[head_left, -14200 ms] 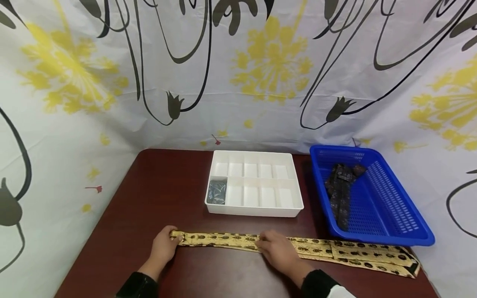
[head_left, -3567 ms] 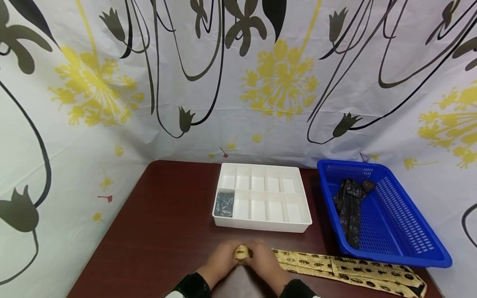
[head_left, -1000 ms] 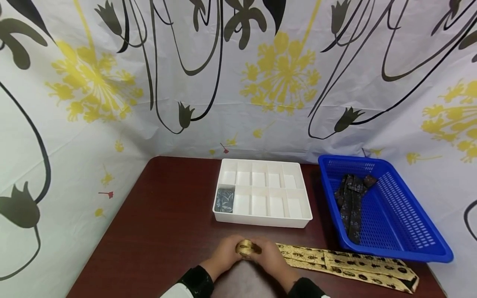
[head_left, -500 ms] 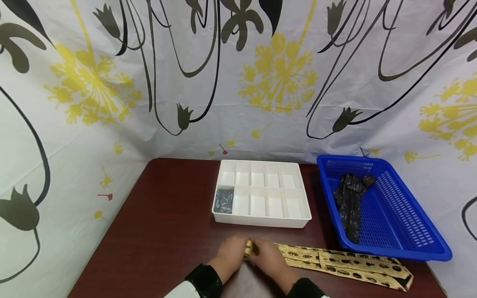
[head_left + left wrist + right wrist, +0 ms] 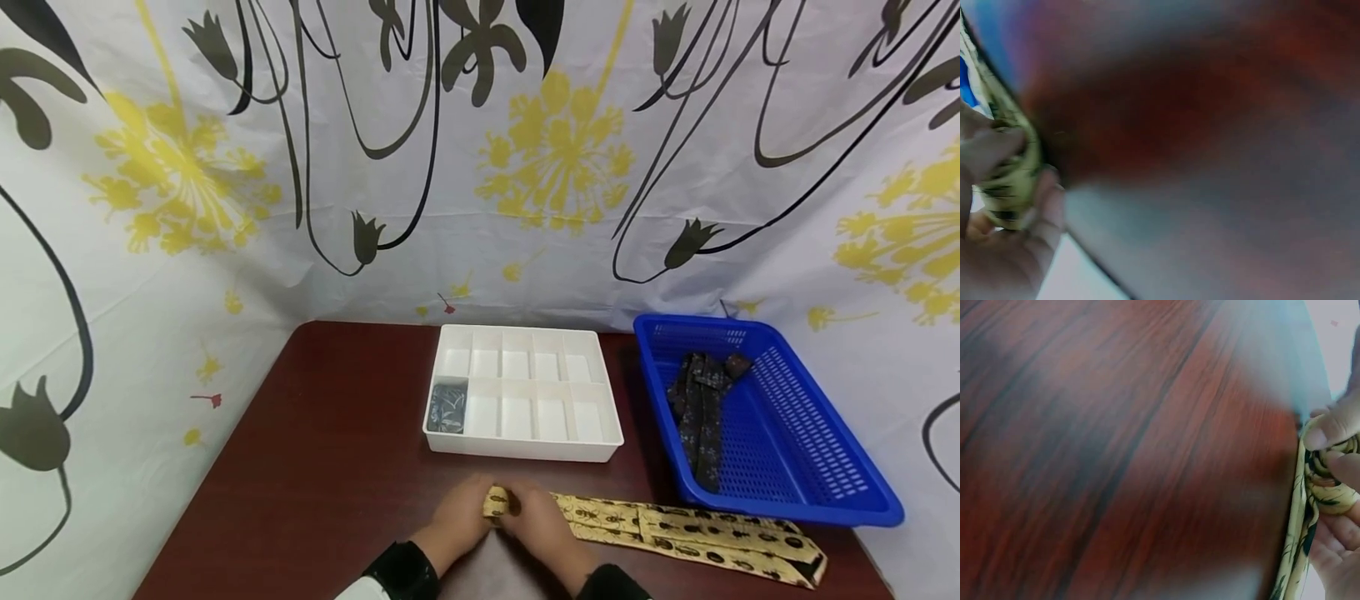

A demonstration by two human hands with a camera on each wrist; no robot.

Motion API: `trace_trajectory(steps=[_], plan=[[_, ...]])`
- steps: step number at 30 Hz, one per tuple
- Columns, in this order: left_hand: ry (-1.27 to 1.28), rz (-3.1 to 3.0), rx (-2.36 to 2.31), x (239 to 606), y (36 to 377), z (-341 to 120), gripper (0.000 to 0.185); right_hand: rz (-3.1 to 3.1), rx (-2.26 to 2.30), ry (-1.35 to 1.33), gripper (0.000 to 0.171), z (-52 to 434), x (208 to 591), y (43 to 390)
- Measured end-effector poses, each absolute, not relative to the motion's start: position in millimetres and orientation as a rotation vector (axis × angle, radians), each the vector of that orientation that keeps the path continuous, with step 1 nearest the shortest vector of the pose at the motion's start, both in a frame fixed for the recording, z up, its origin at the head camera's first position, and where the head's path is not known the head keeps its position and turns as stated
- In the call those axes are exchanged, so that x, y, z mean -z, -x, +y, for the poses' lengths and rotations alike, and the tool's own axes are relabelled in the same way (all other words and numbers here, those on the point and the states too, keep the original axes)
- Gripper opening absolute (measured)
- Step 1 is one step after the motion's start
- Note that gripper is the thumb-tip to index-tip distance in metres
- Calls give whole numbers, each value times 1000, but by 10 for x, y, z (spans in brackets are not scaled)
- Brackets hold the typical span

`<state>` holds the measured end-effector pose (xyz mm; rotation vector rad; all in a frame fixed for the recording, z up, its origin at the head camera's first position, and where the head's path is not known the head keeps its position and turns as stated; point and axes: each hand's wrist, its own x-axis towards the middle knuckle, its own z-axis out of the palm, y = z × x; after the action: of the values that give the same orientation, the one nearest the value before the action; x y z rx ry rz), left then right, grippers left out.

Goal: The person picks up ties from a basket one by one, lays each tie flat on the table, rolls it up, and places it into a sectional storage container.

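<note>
A yellow necktie [image 5: 720, 537] printed with dark insects lies folded lengthwise on the table, its wide pointed end at the right. Its other end is wound into a roll [image 5: 496, 502], and the coils of this roll [image 5: 1329, 469] show in the right wrist view. My left hand [image 5: 459, 512] grips the roll from the left. From the right, my right hand [image 5: 542, 523] pinches it, where the flat length begins. Fingers [image 5: 1050, 203] and thumb press round the yellow fabric in the left wrist view. Both hands partly hide the roll.
Behind the hands stands a white divided tray [image 5: 517, 451], with a dark grey patterned rolled piece [image 5: 447, 407] in its front left compartment. At the right, a blue basket [image 5: 795, 512] holds dark patterned neckties [image 5: 701, 417]. A printed cloth [image 5: 450, 250] hangs behind the dark red table [image 5: 300, 467].
The tie's left part, flat at first, has been wound into a roll between my hands. Its wide end has slid left lately. Tray and basket keep their places; the view shifts slightly.
</note>
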<state>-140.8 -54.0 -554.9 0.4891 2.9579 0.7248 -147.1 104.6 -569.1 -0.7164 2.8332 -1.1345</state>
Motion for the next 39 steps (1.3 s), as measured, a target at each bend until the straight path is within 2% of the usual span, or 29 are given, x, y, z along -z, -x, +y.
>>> trace_trajectory(steps=[4,8,12,16,18,20,23,26,28,34,39], plan=[[-546,2831,-1127,5671,1411,-637,45,2732,1201,660,39,1077,5720,1492],[-524,2781,-1219,5731,1427,-662,45,2711,1226,657,39,1091,5727,1488],[-515,2843,-1057,5686,1428,-650,43,2748,1159,701,41,1075,5702,1482],[-506,2957,-738,5588,1422,-588,42,2773,1089,731,51,1051,5649,1474],[-462,2993,-590,5542,1427,-536,36,2790,1068,736,54,1037,5619,1465],[-405,3014,-481,5508,1431,-479,25,2816,1043,742,54,1018,5593,1459],[-332,3026,-374,5469,1428,-407,12,2864,994,753,44,987,5580,1455],[-320,3033,-330,5450,1414,-378,8,2892,978,748,39,980,5613,1455],[-340,3025,-361,5455,1406,-395,12,2889,1003,746,39,992,5649,1464],[-485,2925,-836,5589,1421,-563,45,2803,1145,719,41,1073,5749,1502],[-559,2806,-1140,5735,1450,-638,43,2727,1190,672,37,1115,5763,1512]])
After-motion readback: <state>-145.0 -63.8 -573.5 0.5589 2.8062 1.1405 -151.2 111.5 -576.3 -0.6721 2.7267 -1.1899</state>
